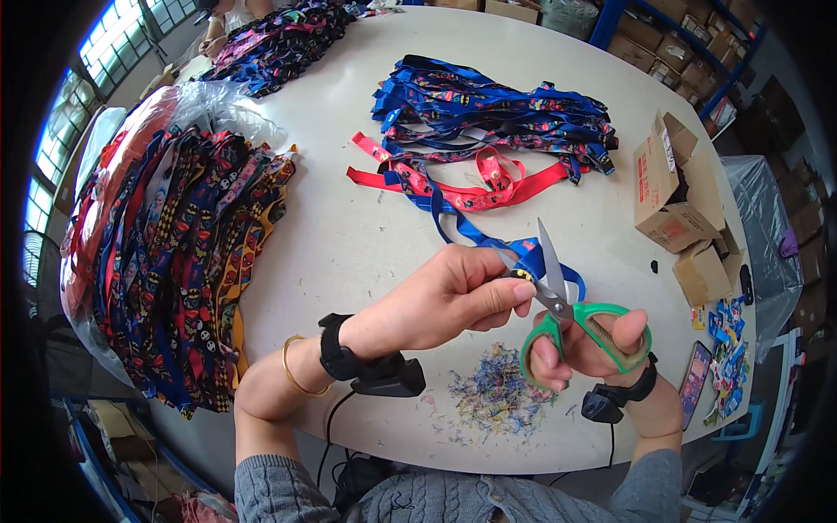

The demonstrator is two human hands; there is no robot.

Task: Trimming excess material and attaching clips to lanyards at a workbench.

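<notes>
My left hand pinches a blue printed ribbon strap between thumb and fingers. Its tail runs up and left toward the pile of straps. In my right hand is a pair of green-handled scissors, with thumb and fingers through the loops. The scissor blades stand apart, one pointing up beside the strap and the other reaching toward my left fingertips. Whether the blades touch the strap, I cannot tell. Just beyond my hands lies a heap of blue printed straps, with red straps along its near side.
Many printed straps are heaped at the left edge of the white table, with another pile farther back. Thread scraps lie below my hands. An open cardboard box, a phone and small colourful packets sit at right.
</notes>
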